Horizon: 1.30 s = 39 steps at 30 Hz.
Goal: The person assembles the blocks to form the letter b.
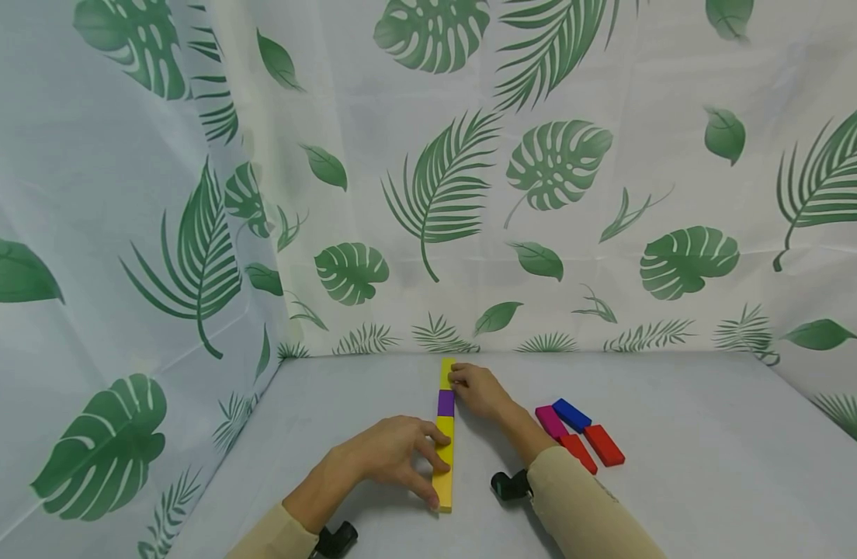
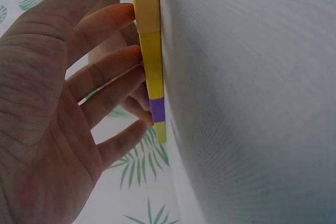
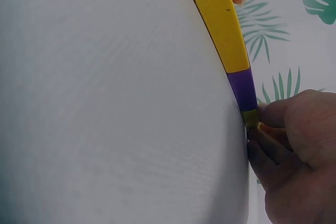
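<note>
A straight row of flat blocks runs away from me: two yellow blocks (image 1: 443, 491) at the near end, a purple block (image 1: 445, 403), then a far yellow block (image 1: 445, 376). My left hand (image 1: 393, 452) lies along the row's left side, its spread, slightly bent fingers touching the near yellow blocks. The thumb is by the near end. At the far end, my right hand (image 1: 480, 392) pinches the far yellow block between thumb and fingers, partly covering it. The right wrist view shows its thumb (image 3: 274, 113) against that block.
To the right lie a magenta block (image 1: 551, 423), a blue block (image 1: 572, 415) and two red blocks (image 1: 605, 445), close together on the white table (image 1: 715, 466). Leaf-printed curtains (image 1: 456, 295) stand behind and at the left.
</note>
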Tool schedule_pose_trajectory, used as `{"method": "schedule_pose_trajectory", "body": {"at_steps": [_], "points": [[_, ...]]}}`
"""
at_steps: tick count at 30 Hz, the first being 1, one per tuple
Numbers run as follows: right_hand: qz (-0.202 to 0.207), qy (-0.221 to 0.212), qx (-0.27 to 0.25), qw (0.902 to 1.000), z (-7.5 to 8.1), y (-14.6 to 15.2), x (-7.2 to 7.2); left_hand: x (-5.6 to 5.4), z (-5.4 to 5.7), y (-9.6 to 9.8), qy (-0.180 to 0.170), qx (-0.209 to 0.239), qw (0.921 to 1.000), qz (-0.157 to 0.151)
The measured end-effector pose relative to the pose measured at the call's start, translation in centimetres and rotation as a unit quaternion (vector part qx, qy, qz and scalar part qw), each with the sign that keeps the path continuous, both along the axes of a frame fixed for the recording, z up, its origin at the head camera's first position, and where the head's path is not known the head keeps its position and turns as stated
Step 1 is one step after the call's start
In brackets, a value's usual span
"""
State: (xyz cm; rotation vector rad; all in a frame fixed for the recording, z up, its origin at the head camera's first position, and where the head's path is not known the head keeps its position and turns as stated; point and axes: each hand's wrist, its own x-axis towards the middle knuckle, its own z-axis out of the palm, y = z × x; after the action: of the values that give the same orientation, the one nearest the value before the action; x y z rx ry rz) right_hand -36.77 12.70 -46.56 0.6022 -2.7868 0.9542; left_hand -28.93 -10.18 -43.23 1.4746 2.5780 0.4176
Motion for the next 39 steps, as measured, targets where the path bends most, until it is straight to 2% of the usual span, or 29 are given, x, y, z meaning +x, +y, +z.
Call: {"method": "schedule_pose_trajectory", "body": {"at_steps": [22, 30, 39], "points": [[-0.005, -0.019, -0.002, 0.9998, -0.06, -0.12, 0.31, 0.11, 0.07, -0.1, -0.012, 0.007, 0.9999, 0.006], [-0.005, -0.007, 0.001, 1.0, 0.06, -0.19, 0.47, 0.06, 0.12, -0.03, -0.002, 0.003, 1.0, 0.008], [-0.018, -0.013, 0.001, 0.9997, -0.07, -0.23, 0.43, -0.02, -0.05, -0.13, 0.0, 0.007, 1.0, 0.002]]}}
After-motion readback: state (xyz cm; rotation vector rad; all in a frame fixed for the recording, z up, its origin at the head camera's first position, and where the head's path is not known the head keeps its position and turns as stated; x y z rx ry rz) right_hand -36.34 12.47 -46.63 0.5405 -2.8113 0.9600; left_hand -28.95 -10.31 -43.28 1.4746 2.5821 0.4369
